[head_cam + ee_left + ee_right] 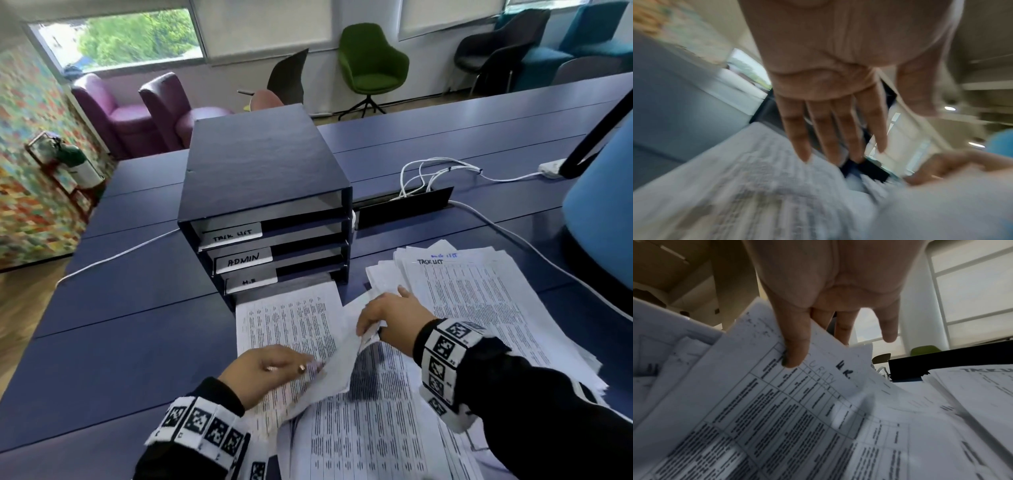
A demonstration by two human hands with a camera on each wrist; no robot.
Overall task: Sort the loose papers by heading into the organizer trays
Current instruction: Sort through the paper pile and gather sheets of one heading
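A dark blue organizer (260, 164) stands on the table with trays labelled TASK LIST (233, 234), ADMIN (244, 260) and H.R (250, 281). A printed sheet (287, 315) lies flat in front of its lowest tray. My left hand (274, 368) rests on that sheet, its fingers (830, 129) straight. My right hand (390, 318) pinches the top edge of a lifted, curling sheet (339, 363) between thumb (795, 345) and fingers. The handwritten heading "H.R." (844, 369) shows on this sheet. A loose pile headed TASK LIST (486, 308) lies to the right.
More printed sheets (370, 428) spread under both hands at the near table edge. White cables (435, 174) and an open cable flap (404, 205) sit behind the pile. A blue lamp shade (603, 205) stands at the right. Bare blue tabletop (120, 325) extends left.
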